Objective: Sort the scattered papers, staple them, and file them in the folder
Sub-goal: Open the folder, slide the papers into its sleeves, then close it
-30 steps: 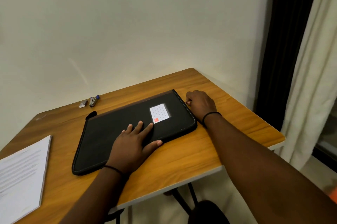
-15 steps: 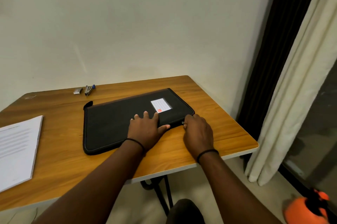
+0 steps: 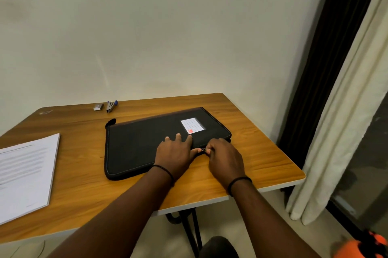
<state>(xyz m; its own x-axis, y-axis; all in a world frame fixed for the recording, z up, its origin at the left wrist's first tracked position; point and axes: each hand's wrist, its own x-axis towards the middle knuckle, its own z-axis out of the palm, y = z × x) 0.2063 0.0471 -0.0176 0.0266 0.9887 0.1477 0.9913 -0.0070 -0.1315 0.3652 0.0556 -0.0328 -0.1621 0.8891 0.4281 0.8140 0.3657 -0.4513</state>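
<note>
A black zip folder (image 3: pixel 136 146) with a white label (image 3: pixel 192 125) lies flat on the wooden table (image 3: pixel 262 159). My left hand (image 3: pixel 175 155) rests flat on the folder's front right part, fingers spread. My right hand (image 3: pixel 225 160) pinches the small metal zip pull (image 3: pixel 203 149) at the folder's near edge. A stack of printed papers (image 3: pixel 23 173) lies at the table's left. A small blue and silver stapler (image 3: pixel 111 106) lies near the back edge of the table.
A small staple box (image 3: pixel 98 107) sits beside the stapler. A pale wall stands behind the table. A cream curtain (image 3: pixel 340 131) and dark frame hang to the right. An orange object (image 3: pixel 361 247) is on the floor at the lower right.
My right hand has drawn the zip pull from the folder's far right corner round to its near edge, close to my left hand. My view has shifted back and to the right.
</note>
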